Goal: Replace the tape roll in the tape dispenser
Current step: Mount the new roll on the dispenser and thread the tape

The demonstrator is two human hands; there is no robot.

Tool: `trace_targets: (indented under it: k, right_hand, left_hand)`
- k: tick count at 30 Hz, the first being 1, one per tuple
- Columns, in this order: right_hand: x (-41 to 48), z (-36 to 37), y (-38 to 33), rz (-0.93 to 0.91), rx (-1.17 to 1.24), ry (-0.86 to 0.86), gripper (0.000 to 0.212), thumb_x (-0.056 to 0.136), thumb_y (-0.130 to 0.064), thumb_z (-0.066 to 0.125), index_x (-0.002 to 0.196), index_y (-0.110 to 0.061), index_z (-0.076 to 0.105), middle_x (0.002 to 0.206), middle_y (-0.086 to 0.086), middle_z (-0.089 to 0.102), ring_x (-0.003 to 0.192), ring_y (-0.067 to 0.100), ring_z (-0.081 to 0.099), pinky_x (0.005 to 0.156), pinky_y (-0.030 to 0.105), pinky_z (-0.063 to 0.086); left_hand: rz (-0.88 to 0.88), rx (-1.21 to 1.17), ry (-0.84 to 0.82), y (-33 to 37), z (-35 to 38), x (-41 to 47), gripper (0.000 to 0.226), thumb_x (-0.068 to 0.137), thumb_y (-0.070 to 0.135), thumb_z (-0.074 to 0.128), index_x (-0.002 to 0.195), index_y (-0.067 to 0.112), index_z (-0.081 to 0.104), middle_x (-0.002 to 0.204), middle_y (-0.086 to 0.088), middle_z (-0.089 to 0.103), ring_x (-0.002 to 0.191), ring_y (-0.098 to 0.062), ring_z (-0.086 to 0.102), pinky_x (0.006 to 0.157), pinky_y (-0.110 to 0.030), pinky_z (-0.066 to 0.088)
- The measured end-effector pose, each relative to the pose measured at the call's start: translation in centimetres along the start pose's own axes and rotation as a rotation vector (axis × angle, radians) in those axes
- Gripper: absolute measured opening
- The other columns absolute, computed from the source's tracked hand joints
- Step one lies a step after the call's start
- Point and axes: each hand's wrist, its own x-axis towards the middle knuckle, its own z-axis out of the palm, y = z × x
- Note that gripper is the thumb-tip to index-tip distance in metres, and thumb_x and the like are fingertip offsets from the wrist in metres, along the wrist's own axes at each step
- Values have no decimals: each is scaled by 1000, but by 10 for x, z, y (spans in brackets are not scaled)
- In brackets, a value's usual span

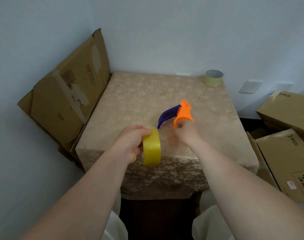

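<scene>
Flattened cardboard box (68, 94): leaning against the wall, touching the left edge of the desk (140, 101).

Desk: covered with a beige floral-patterned cloth; serves as reference for all items below.

Left hand (130, 144): held above the near left part of the desk. Its grip is closed around the yellow tape roll (151, 148), fingers wrapped over the roll's top and left side, thumb side hidden behind it. The roll stands on edge in the hand, its broad outer face turned toward the camera, clear of the desk surface.

Tape dispenser (175, 115): just right of and beyond the yellow roll, above the desk's middle. Dark blue curved part on the left, orange part on the right. The blue tip reaches close to the roll's upper edge; whether they touch cannot be told.

Right hand (184, 134): under the orange part, grip pinching its lower edge; fingertips mostly hidden.

Pale tape roll (214, 78): lying flat at the far right corner of the desk, well apart from both hands.

Cardboard boxes (286, 135): stacked off the desk's right side, printed "PICO".
</scene>
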Motion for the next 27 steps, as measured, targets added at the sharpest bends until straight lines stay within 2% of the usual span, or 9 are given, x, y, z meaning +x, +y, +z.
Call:
trace_targets:
  k: [2,4,6,9,12,15,19,23,27]
  right_hand:
    - [4,4,3,-8,-50,26,24,85,-22,56,78,-25,34,57,-4,37,48,12,39,33,14,27]
    - [5,7,5,-1,-147,16,26,83,-36,59,80,-31,34,58,-2,42,52,14,48,43,22,31]
    - [5,8,6,36,-242,-32,14,84,-38,54,93,-33,44,64,0,48,68,25,61,54,28,38]
    - [6,7,7,17,-215,-32,44,89,-21,46,132,-30,38,87,5,61,70,27,55,60,30,37]
    - [6,0,6,97,3,36,35,92,-15,42,125,-16,55,94,13,65,84,36,62,64,31,43]
    - [2,-11,11,266,529,-47,25,97,-17,44,118,-13,58,97,10,60,76,23,58,63,33,46]
    - [-18,-17,12,140,932,-229,20,95,-5,47,95,-18,61,72,-3,68,65,10,61,56,19,43]
    - [-40,-19,3,-35,1051,-439,31,88,12,46,86,-12,66,64,-6,74,60,2,69,62,15,55]
    - [-55,-30,-3,-135,1059,-577,28,84,8,53,101,-9,67,88,1,76,85,12,69,82,22,54]
  left_hand:
    - [-15,-13,0,-1,-1,8,44,83,2,60,125,11,50,118,-16,57,103,-29,59,78,-38,50]
    - [-12,-20,-18,-1,-2,13,56,83,-2,58,136,10,42,124,-19,55,107,-30,58,80,-39,50]
    - [-10,-36,-31,-1,-2,16,59,84,-3,57,139,7,38,128,-20,53,109,-30,57,83,-39,49]
    - [-10,-95,-5,-2,-1,20,61,84,-4,56,141,5,35,131,-21,51,108,-28,56,86,-39,48]
    - [4,-123,34,-1,-2,20,59,84,-3,57,139,5,38,123,-19,55,102,-27,58,81,-38,49]
    - [17,-185,58,4,-3,16,59,83,-4,58,138,4,39,125,-22,55,100,-27,57,77,-37,48]
    - [42,-296,34,11,2,4,55,85,-3,56,138,2,38,95,-14,60,81,-20,59,68,-32,50]
    - [58,-323,-13,18,10,-11,51,86,6,57,135,8,42,88,-6,65,74,-14,63,46,-20,52]
    - [32,-302,-81,31,16,-31,10,89,15,54,96,14,61,83,-1,64,69,-9,58,52,-16,48]
